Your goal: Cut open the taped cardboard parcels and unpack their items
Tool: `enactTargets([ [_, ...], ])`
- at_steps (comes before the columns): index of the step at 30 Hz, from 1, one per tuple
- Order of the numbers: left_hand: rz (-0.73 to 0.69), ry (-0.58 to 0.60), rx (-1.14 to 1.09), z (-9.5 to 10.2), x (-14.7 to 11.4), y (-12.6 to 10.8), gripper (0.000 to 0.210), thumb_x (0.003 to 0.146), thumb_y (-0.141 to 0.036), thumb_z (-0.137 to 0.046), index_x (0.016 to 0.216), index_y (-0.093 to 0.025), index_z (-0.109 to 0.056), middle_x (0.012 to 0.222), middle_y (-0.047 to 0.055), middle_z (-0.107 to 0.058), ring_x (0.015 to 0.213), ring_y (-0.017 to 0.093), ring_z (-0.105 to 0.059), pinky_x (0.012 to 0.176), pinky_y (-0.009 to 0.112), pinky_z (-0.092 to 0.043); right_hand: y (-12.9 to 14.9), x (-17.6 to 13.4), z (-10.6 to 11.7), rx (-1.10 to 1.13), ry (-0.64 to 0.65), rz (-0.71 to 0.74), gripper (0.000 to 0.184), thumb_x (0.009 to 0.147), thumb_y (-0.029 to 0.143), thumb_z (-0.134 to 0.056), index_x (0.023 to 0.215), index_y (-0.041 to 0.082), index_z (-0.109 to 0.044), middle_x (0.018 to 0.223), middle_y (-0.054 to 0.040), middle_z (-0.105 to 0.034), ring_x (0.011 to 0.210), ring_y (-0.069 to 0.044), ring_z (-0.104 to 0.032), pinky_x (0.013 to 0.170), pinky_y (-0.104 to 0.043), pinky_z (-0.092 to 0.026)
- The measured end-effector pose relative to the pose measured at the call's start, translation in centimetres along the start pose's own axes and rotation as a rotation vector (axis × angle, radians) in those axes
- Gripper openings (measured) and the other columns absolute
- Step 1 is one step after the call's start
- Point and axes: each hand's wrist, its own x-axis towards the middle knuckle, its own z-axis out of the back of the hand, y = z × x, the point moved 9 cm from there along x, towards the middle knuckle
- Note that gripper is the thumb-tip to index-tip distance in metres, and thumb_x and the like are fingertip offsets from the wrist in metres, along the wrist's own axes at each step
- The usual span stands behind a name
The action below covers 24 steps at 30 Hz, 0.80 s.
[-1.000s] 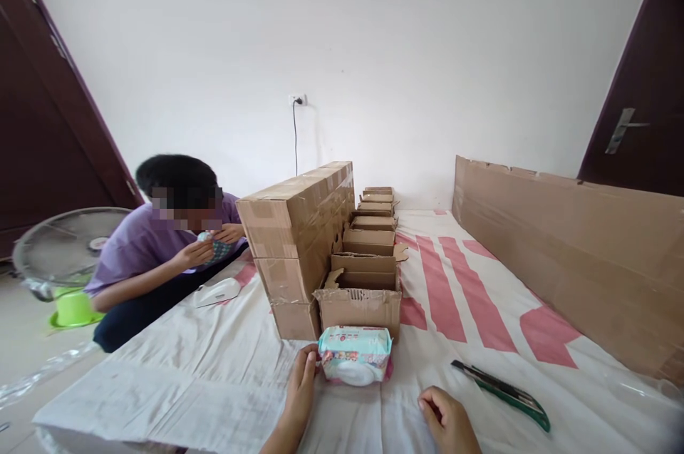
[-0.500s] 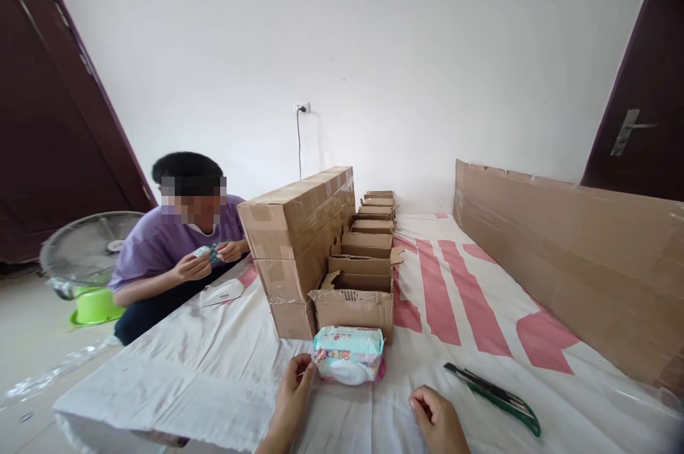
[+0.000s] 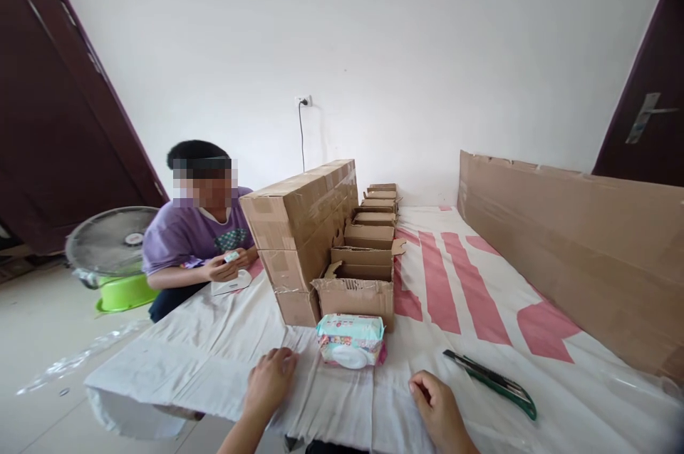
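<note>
My left hand (image 3: 270, 379) rests on the white cloth, palm down with its fingers loosely bent and nothing held. Just right of it, and apart from it, a pack of wet wipes (image 3: 351, 341) in turquoise wrapping with a white lid stands before the cardboard boxes. My right hand (image 3: 437, 400) lies curled on the cloth, fingers folded in, with nothing visible in it. Beyond that hand, to the right, a green utility knife (image 3: 491, 384) lies untouched.
Open cardboard boxes (image 3: 355, 301) run back in a row beside a stacked cardboard wall (image 3: 299, 222). A long cardboard panel (image 3: 566, 247) stands along the right. Across the table's left side a person (image 3: 200, 233) in purple handles a small item. A fan (image 3: 112, 240) stands behind.
My left hand has let go of the wipes pack and drawn away to the left. My right hand stays curled. The other person has lowered their hands, and the view has shifted slightly.
</note>
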Motion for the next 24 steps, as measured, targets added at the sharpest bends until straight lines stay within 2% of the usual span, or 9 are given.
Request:
enactTargets([
  [3, 0.208, -0.183, -0.242, 2.6, 3.0, 3.9, 0.051, 0.077, -0.050, -0.046, 0.109, -0.013, -0.059, 0.110, 0.016, -0.064, 0.100, 0.029, -0.064, 0.088, 0.040, -0.050, 0.1, 0.0, -0.1, -0.002, 0.011, -0.006, 0.034, 0.091, 0.043, -0.042, 0.073, 0.020, -0.059, 0.066, -0.0021, -0.061, 0.062, -0.018, -0.058, 0.061, -0.027, -0.042],
  [5, 0.323, -0.243, -0.280, 3.8, 4.5, 5.9, 0.067, 0.080, -0.055, -0.040, 0.123, -0.005, -0.048, 0.116, 0.021, -0.061, 0.101, 0.030, -0.064, 0.084, 0.040, -0.052, 0.1, -0.1, -0.1, -0.006, 0.020, -0.008, 0.033, 0.092, 0.042, -0.042, 0.074, 0.020, -0.058, 0.068, -0.0026, -0.062, 0.065, -0.019, -0.059, 0.063, -0.028, -0.043],
  [8, 0.410, -0.248, -0.245, 4.4, 5.3, 7.3, 0.067, 0.080, -0.055, -0.042, 0.120, -0.003, -0.050, 0.109, 0.022, -0.062, 0.104, 0.035, -0.062, 0.089, 0.046, -0.050, 0.1, -0.1, -0.1, -0.007, 0.016, -0.010, 0.033, 0.092, 0.042, -0.042, 0.073, 0.020, -0.057, 0.068, -0.0023, -0.061, 0.065, -0.018, -0.058, 0.063, -0.027, -0.042],
  [10, 0.439, -0.277, -0.182, 4.4, 4.7, 7.5, 0.060, 0.079, -0.052, -0.046, 0.116, -0.006, -0.055, 0.114, 0.023, -0.060, 0.118, 0.039, -0.053, 0.100, 0.050, -0.042, 0.1, -0.1, -0.1, -0.008, 0.012, -0.012, 0.034, 0.092, 0.043, -0.042, 0.072, 0.020, -0.057, 0.066, -0.0019, -0.059, 0.063, -0.018, -0.057, 0.062, -0.027, -0.042],
  [13, 0.385, -0.376, 0.001, 4.6, 3.4, 6.5, 0.057, 0.084, -0.050, -0.044, 0.126, -0.013, -0.051, 0.143, 0.022, -0.039, 0.139, 0.040, -0.027, 0.109, 0.055, -0.028, 0.3, 0.1, 0.0, -0.009, 0.008, -0.013, 0.035, 0.092, 0.043, -0.042, 0.071, 0.020, -0.057, 0.065, -0.0016, -0.058, 0.062, -0.018, -0.056, 0.060, -0.027, -0.041],
  [16, 0.239, -0.319, 0.183, 3.6, 3.4, 4.6, 0.054, 0.089, -0.045, -0.040, 0.135, -0.019, -0.045, 0.158, 0.014, -0.016, 0.144, 0.041, -0.013, 0.109, 0.058, -0.024, 0.5, 0.1, 0.2, -0.006, 0.004, -0.012, 0.035, 0.092, 0.043, -0.043, 0.070, 0.020, -0.058, 0.064, -0.0016, -0.059, 0.061, -0.018, -0.056, 0.059, -0.027, -0.041],
  [19, 0.169, -0.246, 0.289, 2.9, 4.0, 3.6, 0.050, 0.090, -0.038, -0.040, 0.135, -0.015, -0.047, 0.158, 0.014, -0.018, 0.143, 0.041, -0.016, 0.109, 0.055, -0.027, 0.7, 0.1, 0.4, -0.003, 0.000, -0.008, 0.034, 0.091, 0.042, -0.044, 0.071, 0.020, -0.058, 0.065, -0.0018, -0.060, 0.061, -0.018, -0.056, 0.059, -0.026, -0.042],
  [22, 0.135, -0.324, 0.360, 4.1, 4.6, 3.2, 0.046, 0.090, -0.034, -0.040, 0.129, -0.014, -0.053, 0.154, 0.019, -0.024, 0.141, 0.039, -0.020, 0.105, 0.053, -0.032, 0.8, 0.1, 0.5, -0.003, -0.004, -0.009, 0.033, 0.091, 0.042, -0.044, 0.071, 0.020, -0.059, 0.064, -0.0017, -0.060, 0.061, -0.017, -0.056, 0.059, -0.026, -0.042],
  [24, 0.095, -0.317, 0.406, 4.7, 5.3, 3.3, 0.041, 0.089, -0.028, -0.041, 0.122, -0.015, -0.060, 0.149, 0.020, -0.033, 0.139, 0.037, -0.025, 0.103, 0.052, -0.034, 0.8, 0.1, 0.6, -0.005, -0.004, -0.012, 0.033, 0.091, 0.042, -0.044, 0.071, 0.020, -0.059, 0.064, -0.0017, -0.060, 0.061, -0.017, -0.056, 0.059, -0.026, -0.041],
])
